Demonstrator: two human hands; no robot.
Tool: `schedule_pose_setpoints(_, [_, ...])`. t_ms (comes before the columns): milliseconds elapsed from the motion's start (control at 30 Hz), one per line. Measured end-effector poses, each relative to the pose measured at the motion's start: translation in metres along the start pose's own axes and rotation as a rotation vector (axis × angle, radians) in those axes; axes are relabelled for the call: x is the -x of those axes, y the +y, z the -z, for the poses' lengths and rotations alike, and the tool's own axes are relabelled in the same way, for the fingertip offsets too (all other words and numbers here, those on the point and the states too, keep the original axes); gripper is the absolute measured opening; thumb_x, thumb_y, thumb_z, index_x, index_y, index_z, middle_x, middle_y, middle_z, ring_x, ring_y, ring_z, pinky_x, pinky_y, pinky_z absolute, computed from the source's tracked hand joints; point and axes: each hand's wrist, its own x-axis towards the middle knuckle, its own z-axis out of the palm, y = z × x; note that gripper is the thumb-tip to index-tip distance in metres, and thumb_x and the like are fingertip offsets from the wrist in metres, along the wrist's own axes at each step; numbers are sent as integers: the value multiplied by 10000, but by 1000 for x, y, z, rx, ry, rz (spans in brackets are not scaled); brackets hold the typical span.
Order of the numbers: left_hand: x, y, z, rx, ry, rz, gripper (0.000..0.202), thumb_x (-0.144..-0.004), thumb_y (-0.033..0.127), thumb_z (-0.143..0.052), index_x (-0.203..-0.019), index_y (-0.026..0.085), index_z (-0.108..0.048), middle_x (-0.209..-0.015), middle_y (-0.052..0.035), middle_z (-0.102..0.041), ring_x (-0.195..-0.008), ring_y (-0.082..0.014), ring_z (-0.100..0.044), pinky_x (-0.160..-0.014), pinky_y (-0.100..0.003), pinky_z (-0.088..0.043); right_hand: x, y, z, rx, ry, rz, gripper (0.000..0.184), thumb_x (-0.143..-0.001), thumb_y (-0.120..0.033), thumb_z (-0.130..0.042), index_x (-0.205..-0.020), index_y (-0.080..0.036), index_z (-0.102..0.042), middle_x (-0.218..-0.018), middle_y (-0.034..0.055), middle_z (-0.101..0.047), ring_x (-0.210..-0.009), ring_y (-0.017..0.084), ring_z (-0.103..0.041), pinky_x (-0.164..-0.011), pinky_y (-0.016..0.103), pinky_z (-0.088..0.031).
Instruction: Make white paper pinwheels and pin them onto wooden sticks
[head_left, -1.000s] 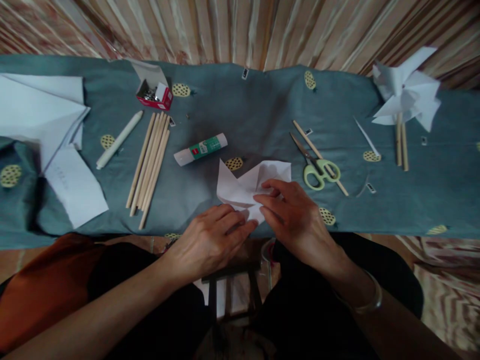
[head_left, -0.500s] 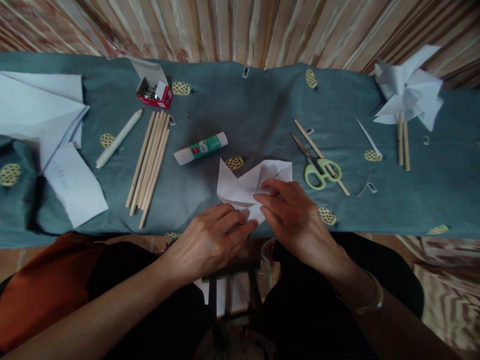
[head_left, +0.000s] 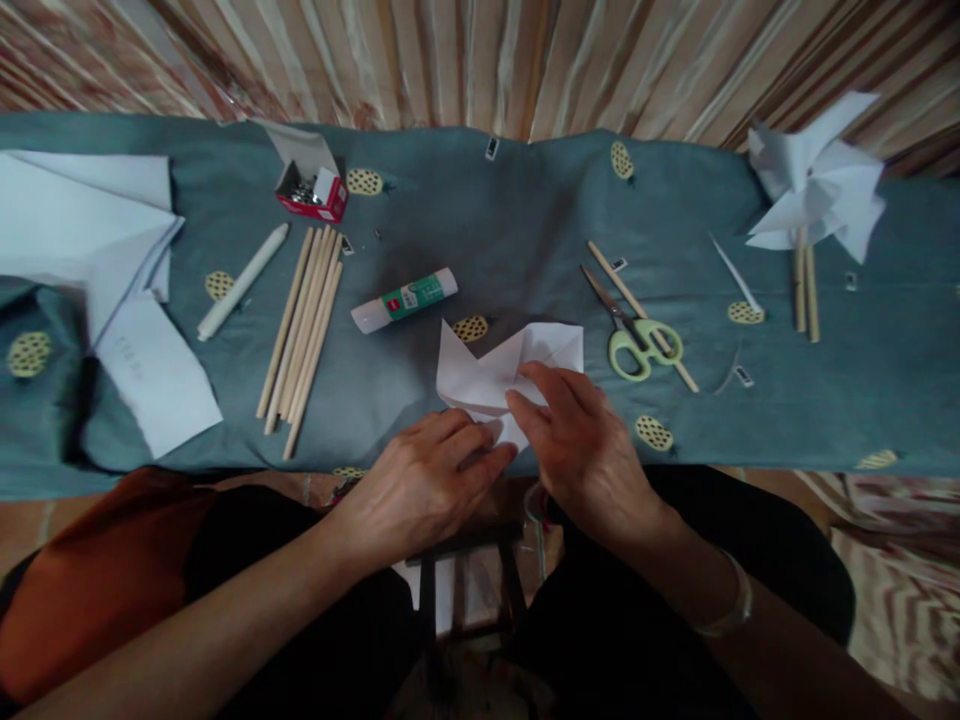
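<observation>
The left hand [head_left: 420,480] lies nearly flat, fingers together, their tips pressing the near corner of the folded white paper [head_left: 480,375]. The right hand [head_left: 581,445] arches over the paper's right part with fingers bent, tips on the sheet; whether it pinches a flap cannot be told. The paper sits at the near edge of the cloth-covered bench [head_left: 525,220], its pointed flaps reaching away from both hands. Bare cloth lies open beyond it. The scissors [head_left: 637,335] are near on the right and the glue stick [head_left: 405,300] just beyond on the left. The wooden sticks [head_left: 300,335] lie farther left, and the paper pinwheel [head_left: 814,185] well apart at the far right.
</observation>
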Motion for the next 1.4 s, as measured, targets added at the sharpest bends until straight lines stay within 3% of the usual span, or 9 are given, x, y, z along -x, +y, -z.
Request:
schedule_pose_setpoints(167, [-3,1,3,3,-53,24,210,-940,184,-496,-1075,122,-644,-925,-74,-670,-810,-190,-579,-684,-332,-573,0,-3,-6,-29,76,22,297,-933,-68,-388,-1095,-132,-628,-1326,189,-581,-1213,294,-510,-897,440,-469])
schedule_pose_setpoints(433, [-5,-2,3,24,-95,27,194,-916,201,-521,-1033,124,-656,-908,-83,-645,-829,-211,-574,-700,-355,-565,-5,-6,-15,-83,120,3,302,-963,-93,-357,-1062,-191,-625,-1330,116,-594,-1240,222,-505,-971,390,-452])
schedule_pose_setpoints(667, [-7,-1,2,-42,-138,24,212,-929,215,-500,-1064,143,-647,-975,-90,-642,-851,-195,-582,-729,-333,-548,6,6,-24,-99,205,37,286,-946,-102,-384,-1123,-189,-592,-1341,140,-543,-1249,275,-488,-964,470,-470])
schedule_pose_setpoints(900, [-6,-1,0,-48,-121,11,226,-935,237,-493,-1064,136,-649,-968,-94,-648,-873,-217,-587,-727,-352,-556,11,16,-11,-395,280,-84,455,-862,-30,-405,-1187,-291,-590,-1352,72,-518,-1231,280,-517,-992,521,-476])
schedule_pose_setpoints(1167, [-8,0,1,-62,-116,12,204,-924,221,-509,-1029,136,-661,-928,-85,-649,-836,-214,-584,-696,-342,-551,-1,5,-8,-516,271,-218,89,-850,-256,-630,-933,-246,-662,-1287,90,-556,-1175,289,-553,-978,512,-493])
schedule_pose_setpoints(1267, [-9,0,2,-66,-112,15,196,-916,211,-517,-1022,133,-662,-922,-85,-650,-830,-216,-587,-694,-344,-553,-6,2,-13,-553,286,-224,53,-821,-192,-650,-853,-232,-665,-1268,100,-576,-1173,295,-561,-983,499,-486])
schedule_pose_setpoints(1400, [-9,0,2,-55,-107,4,204,-912,208,-518,-1036,128,-658,-929,-90,-656,-824,-221,-592,-688,-353,-558,-9,3,-18,-579,312,-231,134,-807,-115,-619,-795,-244,-654,-1271,77,-582,-1157,277,-573,-986,485,-480])
